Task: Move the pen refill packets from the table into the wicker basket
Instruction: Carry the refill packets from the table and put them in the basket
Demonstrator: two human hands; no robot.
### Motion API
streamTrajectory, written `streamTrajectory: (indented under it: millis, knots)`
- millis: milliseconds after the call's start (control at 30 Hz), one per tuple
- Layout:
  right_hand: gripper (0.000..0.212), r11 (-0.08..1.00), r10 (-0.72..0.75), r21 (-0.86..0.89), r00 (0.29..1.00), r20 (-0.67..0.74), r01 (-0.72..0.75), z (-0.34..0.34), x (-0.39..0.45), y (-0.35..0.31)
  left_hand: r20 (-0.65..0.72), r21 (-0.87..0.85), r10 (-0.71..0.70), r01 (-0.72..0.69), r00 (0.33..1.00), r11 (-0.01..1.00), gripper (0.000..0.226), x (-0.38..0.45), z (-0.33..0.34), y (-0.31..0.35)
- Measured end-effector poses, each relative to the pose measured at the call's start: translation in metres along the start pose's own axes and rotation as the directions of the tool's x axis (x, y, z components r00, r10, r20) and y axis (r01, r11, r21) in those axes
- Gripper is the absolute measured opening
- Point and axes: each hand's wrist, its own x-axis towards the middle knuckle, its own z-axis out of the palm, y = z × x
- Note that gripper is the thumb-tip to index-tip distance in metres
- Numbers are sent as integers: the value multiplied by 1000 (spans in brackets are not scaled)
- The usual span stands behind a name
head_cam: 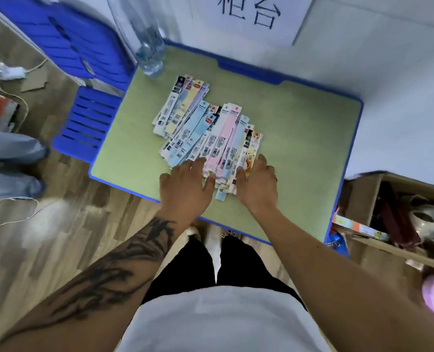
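Note:
Several long, pastel pen refill packets (pixel 205 130) lie fanned in a loose heap in the middle of the green table (pixel 299 138) with a blue rim. My left hand (pixel 185 184) lies on the near left end of the heap, fingers spread and lightly bent over the packets. My right hand (pixel 257 180) lies on the near right end, fingers bent against the packets' edge. The two hands flank the near ends of the pile. No wicker basket is in view.
A clear plastic bottle (pixel 147 44) stands at the table's far left corner. Blue plastic stools (pixel 88 120) stand left of the table, with another person's legs (pixel 10 158) further left. An open cardboard box (pixel 401 214) of clutter sits at the right. A paper sign (pixel 251 13) hangs on the wall behind.

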Motion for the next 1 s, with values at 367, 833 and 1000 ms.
streamTrajectory:
  millis: [367,833,1000]
  knots:
    - [23,869,394,349,917,-57,-351,15,23,-34,211,-256,-19,74,977,964,38,106,-8,-12]
    - [19,724,563,524,823,-73,-449,26,-1,-43,255,-114,187,-162,949,980,30,118,-14,-28]
    - [11,680,562,624,820,-106,-385,29,-18,-30,270,67,287,-315,919,947,33,116,-17,-25]
